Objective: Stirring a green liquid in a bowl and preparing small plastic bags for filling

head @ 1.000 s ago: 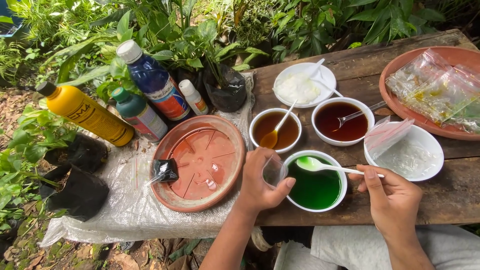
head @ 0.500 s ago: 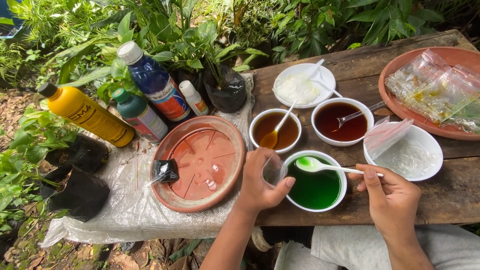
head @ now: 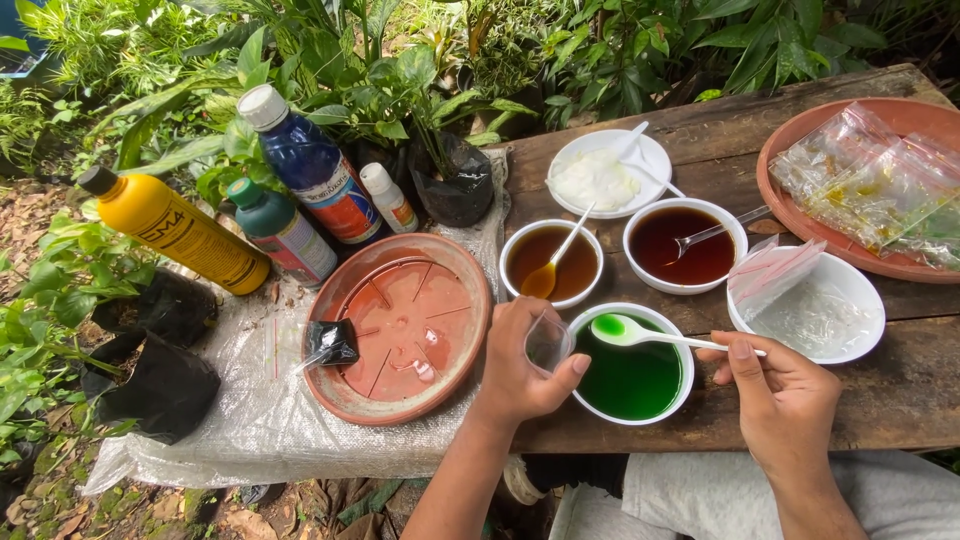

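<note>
Setting: green garden foliage crowds the 12 o'clock side behind a weathered wooden table [head: 900, 390].
Sheet: a clear plastic sheet [head: 250, 410] covers the table's 9 o'clock end.
Saucers: a terracotta saucer [head: 400, 330] lies on the sheet; a second terracotta dish [head: 800, 215], at 2 o'clock, holds plastic bags.
Bottles: a yellow bottle [head: 175, 230], a blue bottle [head: 310, 165], a green bottle [head: 280, 228] and a small white bottle [head: 388, 198] stand at 10 o'clock.
Green bowl: a white bowl of green liquid [head: 630, 375] sits between both hands.
Left hand [head: 520, 370]: closed around a small clear bag [head: 548, 342], held at the bowl's 9 o'clock rim.
Right hand [head: 785, 400]: fingers pinch the handle of a white spoon [head: 640, 332], its scoop holding green liquid over the bowl.
</note>
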